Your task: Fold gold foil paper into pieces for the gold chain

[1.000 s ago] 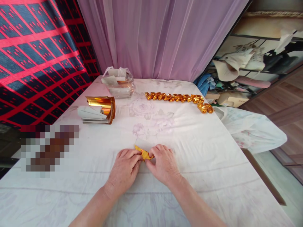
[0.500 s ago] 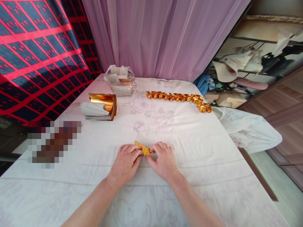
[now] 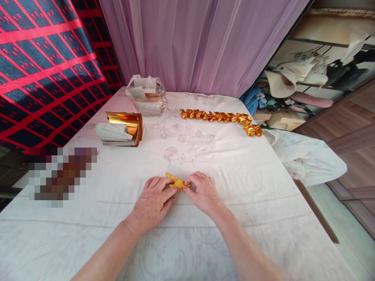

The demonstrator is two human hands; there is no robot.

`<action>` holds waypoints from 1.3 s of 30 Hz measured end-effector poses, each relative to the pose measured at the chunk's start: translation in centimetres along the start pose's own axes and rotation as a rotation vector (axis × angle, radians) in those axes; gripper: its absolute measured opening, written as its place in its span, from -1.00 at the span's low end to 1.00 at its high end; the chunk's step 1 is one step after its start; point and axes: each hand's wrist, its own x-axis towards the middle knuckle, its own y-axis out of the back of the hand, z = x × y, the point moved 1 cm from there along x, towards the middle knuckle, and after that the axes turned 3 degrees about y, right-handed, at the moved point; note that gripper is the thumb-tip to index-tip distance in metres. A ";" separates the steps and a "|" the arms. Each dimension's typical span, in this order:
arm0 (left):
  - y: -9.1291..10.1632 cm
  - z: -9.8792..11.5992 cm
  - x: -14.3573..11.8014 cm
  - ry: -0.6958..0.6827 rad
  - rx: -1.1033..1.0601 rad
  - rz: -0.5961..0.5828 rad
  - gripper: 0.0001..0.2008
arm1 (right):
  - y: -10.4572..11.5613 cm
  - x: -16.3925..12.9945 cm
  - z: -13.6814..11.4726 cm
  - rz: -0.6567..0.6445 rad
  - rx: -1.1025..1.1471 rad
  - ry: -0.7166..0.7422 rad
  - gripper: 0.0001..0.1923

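Note:
A small sheet of gold foil paper (image 3: pixel 176 182), partly folded, lies on the tablecloth between my hands. Its pale backing shows along the far side. My left hand (image 3: pixel 156 195) pinches its left end, thumb and forefinger closed on it. At the other end, my right hand (image 3: pixel 202 192) grips the paper between thumb and curled fingers. Some of the folds are hidden under the fingertips. Farther off, a row of folded gold foil pieces (image 3: pixel 215 116) runs to the right. A curled stack of gold foil sheets (image 3: pixel 121 130) stands to the left.
A clear plastic bag (image 3: pixel 148 97) with more sheets sits at the back left. The flowered tablecloth (image 3: pixel 234 171) covers the table. A white plastic bag (image 3: pixel 313 156) hangs beyond the right edge, near shelves with shoes and a cap (image 3: pixel 281 80). A purple curtain (image 3: pixel 181 43) hangs behind.
The thumbs and fingers have shifted on the foil paper, and more of its gold face and pale backing shows. The whole view has moved slightly; the other things stay put.

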 end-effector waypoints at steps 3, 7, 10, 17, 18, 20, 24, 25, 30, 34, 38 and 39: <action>0.3 0.1 0.0 -0.030 0.043 -0.018 -0.68 | 0.2 0.2 0.1 -0.002 0.009 -0.010 -0.88; 0.4 0.3 0.1 -0.027 0.055 -0.034 -0.69 | 0.4 0.5 0.5 -0.024 0.063 0.004 -0.84; 0.4 0.3 0.1 -0.027 0.054 -0.032 -0.70 | 0.6 0.7 1.1 -0.054 0.130 0.022 -0.79; 0.5 0.5 0.2 0.001 0.040 -0.048 -0.70 | 1.1 0.8 1.4 -0.061 0.131 0.033 -0.65; 0.6 0.5 0.2 0.004 0.039 -0.056 -0.70 | 1.0 0.8 1.4 -0.061 0.132 0.035 -0.66; 0.6 0.5 0.3 0.007 0.039 -0.068 -0.70 | 0.9 0.7 1.2 -0.056 0.134 0.042 -0.73; 0.6 0.5 0.3 0.008 0.036 -0.079 -0.70 | 0.1 0.5 0.5 0.040 0.062 0.014 -0.96; 0.7 0.5 0.3 0.007 0.032 -0.076 -0.70 | -0.2 0.5 0.4 0.070 0.029 -0.001 -0.97; 0.7 0.6 0.3 0.003 0.025 -0.071 -0.69 | -0.9 0.5 -0.2 0.134 -0.040 -0.055 -0.96; 0.7 0.6 0.2 0.009 0.018 -0.073 -0.69 | -1.1 0.7 -0.3 0.152 -0.106 -0.088 -0.92; 0.7 0.5 0.2 0.002 0.010 -0.058 -0.69 | -1.3 0.5 0.0 0.182 -0.117 -0.039 -0.89; 0.7 0.5 0.2 0.002 0.010 -0.057 -0.69 | -1.3 0.3 0.1 0.186 -0.103 -0.025 -0.91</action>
